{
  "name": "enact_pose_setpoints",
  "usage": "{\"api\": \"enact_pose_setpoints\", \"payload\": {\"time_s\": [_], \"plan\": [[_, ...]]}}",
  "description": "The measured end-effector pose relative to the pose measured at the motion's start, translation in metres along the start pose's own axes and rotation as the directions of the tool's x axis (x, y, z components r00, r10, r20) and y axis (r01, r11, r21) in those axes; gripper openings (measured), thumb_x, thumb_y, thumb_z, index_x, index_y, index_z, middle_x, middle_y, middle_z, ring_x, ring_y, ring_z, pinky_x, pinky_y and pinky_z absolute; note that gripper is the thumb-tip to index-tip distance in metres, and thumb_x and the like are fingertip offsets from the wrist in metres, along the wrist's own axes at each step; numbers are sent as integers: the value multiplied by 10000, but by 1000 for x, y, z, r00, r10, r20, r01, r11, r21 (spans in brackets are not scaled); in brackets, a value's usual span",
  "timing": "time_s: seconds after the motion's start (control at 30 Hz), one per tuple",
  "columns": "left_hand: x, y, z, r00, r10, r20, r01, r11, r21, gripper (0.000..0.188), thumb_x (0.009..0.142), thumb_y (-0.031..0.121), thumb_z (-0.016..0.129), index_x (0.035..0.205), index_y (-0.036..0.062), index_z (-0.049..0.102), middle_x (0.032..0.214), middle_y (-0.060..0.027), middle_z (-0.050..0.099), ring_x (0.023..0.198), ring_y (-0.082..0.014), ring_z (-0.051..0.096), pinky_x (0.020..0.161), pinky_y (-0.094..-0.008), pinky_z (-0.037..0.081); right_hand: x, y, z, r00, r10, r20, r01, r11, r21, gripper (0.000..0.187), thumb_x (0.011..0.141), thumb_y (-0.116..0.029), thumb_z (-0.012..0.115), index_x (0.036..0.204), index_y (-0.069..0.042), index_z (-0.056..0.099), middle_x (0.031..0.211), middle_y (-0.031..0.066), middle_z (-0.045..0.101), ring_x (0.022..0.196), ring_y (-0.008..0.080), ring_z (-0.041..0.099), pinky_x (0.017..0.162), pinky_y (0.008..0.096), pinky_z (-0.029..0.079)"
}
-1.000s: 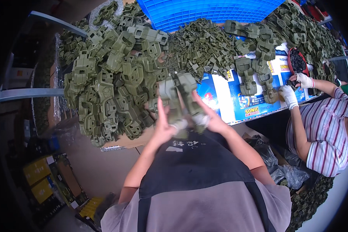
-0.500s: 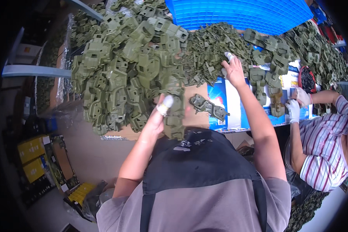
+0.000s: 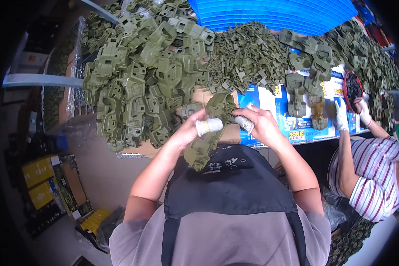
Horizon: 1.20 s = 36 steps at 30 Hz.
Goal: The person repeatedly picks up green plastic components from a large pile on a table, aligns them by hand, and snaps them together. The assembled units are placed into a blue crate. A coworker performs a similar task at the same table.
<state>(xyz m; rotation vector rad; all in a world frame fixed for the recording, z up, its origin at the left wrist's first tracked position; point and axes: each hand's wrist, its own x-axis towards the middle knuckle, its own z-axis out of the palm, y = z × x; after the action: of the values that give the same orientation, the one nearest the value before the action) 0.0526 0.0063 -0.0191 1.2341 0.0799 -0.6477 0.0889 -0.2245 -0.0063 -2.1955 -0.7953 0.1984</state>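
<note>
My left hand, with white wrapping on its thumb, is closed around a long olive-green plastic toy-vehicle shell. The shell is tilted in front of my apron, its far end pointing up and away. At that far end my right hand, also wrapped in white at the fingers, pinches close against the shell's edge. What lies between its fingertips is hidden. Beyond my hands spreads a pile of small green plastic parts. Left of them, a large heap of green shells comes close to my left hand.
A blue plastic crate stands at the back. Printed blue-and-white cardboard covers the table at right, with several joined green pieces on it. A gloved co-worker sits at right by a red-rimmed basket of dark parts.
My right hand has come back from the small-parts pile to the shell in my left hand. The shell has been tilted. The green piece on the cardboard no longer shows. The co-worker's hands moved apart.
</note>
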Motion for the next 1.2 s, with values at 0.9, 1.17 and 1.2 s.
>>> {"api": "enact_pose_setpoints", "payload": {"time_s": [0.9,1.17,1.2], "plan": [[14,-12,-17,943,-65,-325,-17,970,-244,497,864,370,550,1226,45,450,1120,-89,584,1005,-170,578,872,-306,465,75,112,-24,967,-93,-238,31,967,-253,307,759,-98,608,1064,-128,590,992,142,587,948,302,547,850,388,428],[-2,-26,-19,931,-152,-331,-35,868,-496,478,829,404,578,1162,67,516,993,-102,634,825,-188,629,724,-319,523,83,144,18,943,59,-328,-137,966,-219,404,784,-106,595,1169,-172,491,1084,176,519,952,351,524,818,398,445],[-7,-31,-19,921,-157,-357,-52,858,-510,475,829,407,572,1146,55,531,984,-94,637,796,-183,626,707,-312,520,68,132,11,955,114,-274,-143,986,-89,404,794,-111,598,1178,-169,487,1102,171,517,956,354,539,817,404,452]]}}
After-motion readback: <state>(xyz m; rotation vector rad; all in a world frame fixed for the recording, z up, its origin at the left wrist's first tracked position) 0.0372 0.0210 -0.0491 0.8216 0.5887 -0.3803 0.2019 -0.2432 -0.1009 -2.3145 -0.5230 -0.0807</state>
